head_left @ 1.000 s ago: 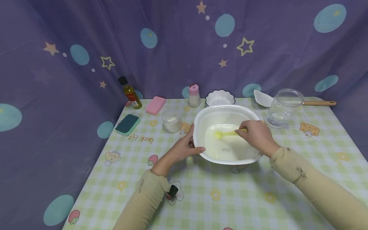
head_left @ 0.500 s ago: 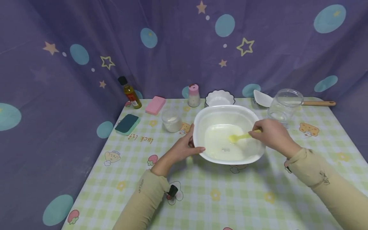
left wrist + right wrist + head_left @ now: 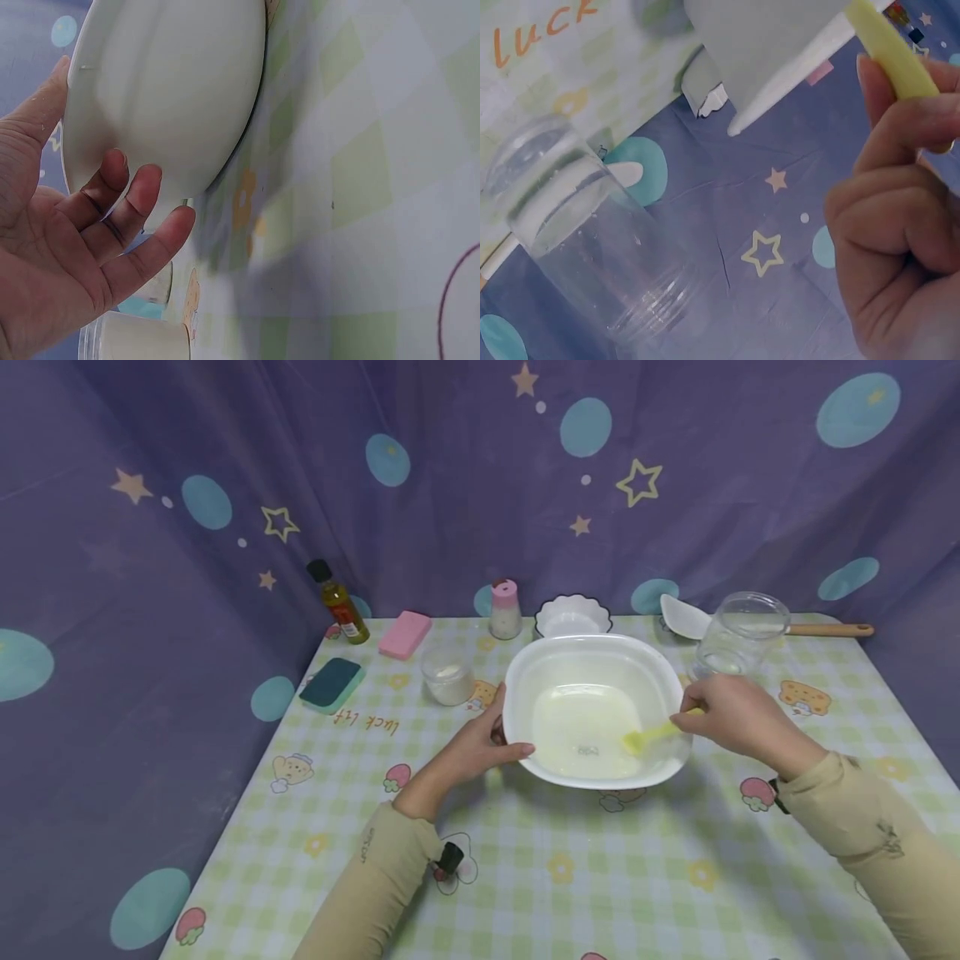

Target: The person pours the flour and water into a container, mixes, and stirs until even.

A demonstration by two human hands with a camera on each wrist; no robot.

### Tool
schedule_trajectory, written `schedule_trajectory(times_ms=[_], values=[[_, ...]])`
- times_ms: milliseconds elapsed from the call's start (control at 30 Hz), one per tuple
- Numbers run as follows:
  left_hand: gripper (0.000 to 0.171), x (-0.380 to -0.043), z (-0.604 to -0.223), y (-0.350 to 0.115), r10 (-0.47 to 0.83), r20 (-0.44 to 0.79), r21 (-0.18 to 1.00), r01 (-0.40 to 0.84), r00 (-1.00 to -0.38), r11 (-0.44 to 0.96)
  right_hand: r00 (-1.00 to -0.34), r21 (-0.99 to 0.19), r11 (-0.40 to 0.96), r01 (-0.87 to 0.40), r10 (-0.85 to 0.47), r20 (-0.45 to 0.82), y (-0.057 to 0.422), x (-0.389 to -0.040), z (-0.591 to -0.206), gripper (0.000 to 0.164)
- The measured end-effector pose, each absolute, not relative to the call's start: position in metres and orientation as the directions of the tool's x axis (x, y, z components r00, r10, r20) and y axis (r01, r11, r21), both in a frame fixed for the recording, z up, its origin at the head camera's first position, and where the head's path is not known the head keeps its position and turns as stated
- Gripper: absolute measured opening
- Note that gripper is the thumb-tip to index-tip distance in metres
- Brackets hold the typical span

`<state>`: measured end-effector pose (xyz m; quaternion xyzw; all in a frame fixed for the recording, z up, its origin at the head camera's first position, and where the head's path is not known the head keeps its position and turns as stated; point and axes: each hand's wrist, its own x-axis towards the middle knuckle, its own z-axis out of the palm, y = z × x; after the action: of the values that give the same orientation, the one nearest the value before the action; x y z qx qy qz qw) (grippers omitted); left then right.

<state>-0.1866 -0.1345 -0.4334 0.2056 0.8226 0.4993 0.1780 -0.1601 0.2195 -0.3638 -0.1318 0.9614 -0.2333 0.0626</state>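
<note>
A white basin stands on the table with a pale, milky layer over its bottom. My left hand holds the basin's left side, with the thumb at the rim. In the left wrist view, the other fingers of the left hand curl loosely beside the outer wall. Between thumb and fingers, my right hand pinches the handle of a small yellow spoon at the basin's right rim. The spoon's head reaches down into the basin, toward the right side of the pale layer. Only the yellow handle shows in the right wrist view.
Behind the basin stand a scalloped white dish and a pink-topped shaker. A clear jar and a wooden-handled spatula are at right. Leftward are a small jar, pink sponge, green sponge and oil bottle.
My right hand has moved rightward with the spoon, from over the basin's middle to its right rim. The left hand and basin have stayed in place.
</note>
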Motion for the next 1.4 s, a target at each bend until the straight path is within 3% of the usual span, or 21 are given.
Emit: schedule_trajectory(times_ms=[433,800,1400], values=[[0.108,-0.186,-0.433,-0.135,0.513,-0.080,0.893,0.166,-0.855,0.417,-0.912,-0.546,0.790,-0.278,-0.395,-0.108,0.207,-0.164,-0.371,0.018],[0.107,-0.185,-0.433,-0.135,0.506,-0.079,0.881,0.178,-0.859,0.439,-0.903,-0.581,0.739,-0.341,-0.430,-0.017,0.176,-0.167,-0.391,0.020],[0.108,-0.185,-0.433,-0.135,0.511,-0.071,0.882,0.185,-0.856,0.433,-0.947,-0.521,0.791,-0.320,-0.288,0.145,0.156,-0.189,-0.411,0.018]])
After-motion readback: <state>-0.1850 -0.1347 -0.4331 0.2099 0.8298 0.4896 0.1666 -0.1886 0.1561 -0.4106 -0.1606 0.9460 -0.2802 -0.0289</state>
